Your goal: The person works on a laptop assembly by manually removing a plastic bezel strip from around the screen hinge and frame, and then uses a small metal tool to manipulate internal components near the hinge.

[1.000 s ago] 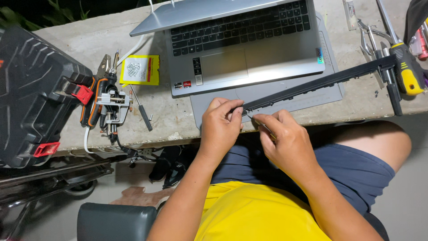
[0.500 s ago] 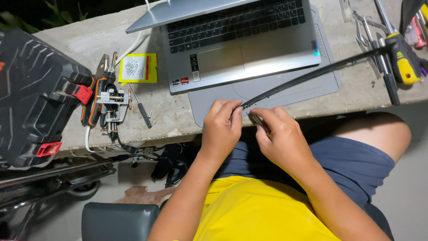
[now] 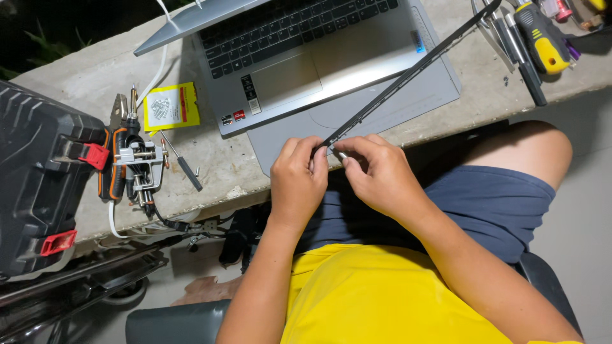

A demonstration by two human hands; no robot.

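A long thin black strip (image 3: 408, 75) runs diagonally from my hands up over the open silver laptop (image 3: 306, 57) toward the far right. My left hand (image 3: 298, 181) pinches the strip's near end at the front edge of the concrete bench (image 3: 217, 169). Right beside it, my right hand (image 3: 379, 175) grips the same end, fingertips touching a small metal piece; what that piece is cannot be made out. The laptop rests on a grey pad (image 3: 382, 108).
A black tool case (image 3: 38, 185) with red latches stands at the left. Next to it lie pliers, a small metal vise (image 3: 137, 165), a small screwdriver (image 3: 183, 167) and a yellow screw packet (image 3: 169, 107). A yellow-handled screwdriver (image 3: 542, 38) and other tools lie at the far right.
The strip's far end has swung upward and away across the laptop, so it lies steeper. Both hands stay together at its near end by the bench edge.
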